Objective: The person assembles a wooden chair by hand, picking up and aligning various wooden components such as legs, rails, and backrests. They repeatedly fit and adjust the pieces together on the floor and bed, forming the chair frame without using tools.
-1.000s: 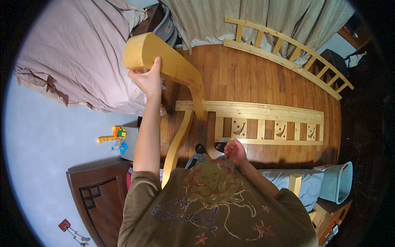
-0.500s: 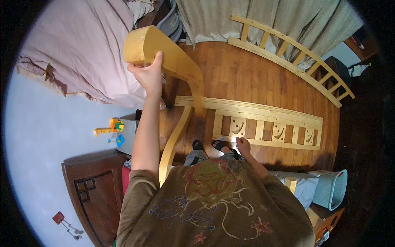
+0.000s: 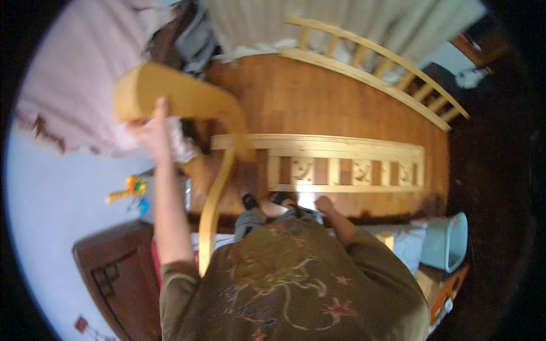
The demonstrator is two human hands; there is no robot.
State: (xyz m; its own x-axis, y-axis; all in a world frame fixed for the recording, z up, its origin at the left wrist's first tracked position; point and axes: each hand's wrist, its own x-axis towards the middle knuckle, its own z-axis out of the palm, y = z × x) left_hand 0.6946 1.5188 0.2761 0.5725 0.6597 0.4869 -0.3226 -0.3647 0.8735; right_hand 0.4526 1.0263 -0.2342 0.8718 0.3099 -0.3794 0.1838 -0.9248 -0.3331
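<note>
From where I stand, laying a clock face over the person's view, I count two hands and two curved wooden pieces: the thick piece (image 3: 182, 96) at ten o'clock, and a thinner piece (image 3: 211, 213) at eight. One slatted panel (image 3: 352, 148), with three smile-cut boards (image 3: 362, 171), lies on the floor (image 3: 273, 96) at three; one arched rail (image 3: 364, 80) is by the curtain (image 3: 256, 23), between one and two. I see one pink-covered bed (image 3: 79, 68), farther out at ten, and one pale blue basket (image 3: 435, 244), far out at four. The left hand (image 3: 152, 133) grips the thick piece near its upper end, thumb up along its side. The right hand (image 3: 325, 206), close in at four, is blurred; I cannot tell whether its fingers are closed or hold anything.

Compared with half a second ago, the thick piece's upper end sits lower and farther left against the panel, the left hand with it. The whole view has slid leftward and smeared.
</note>
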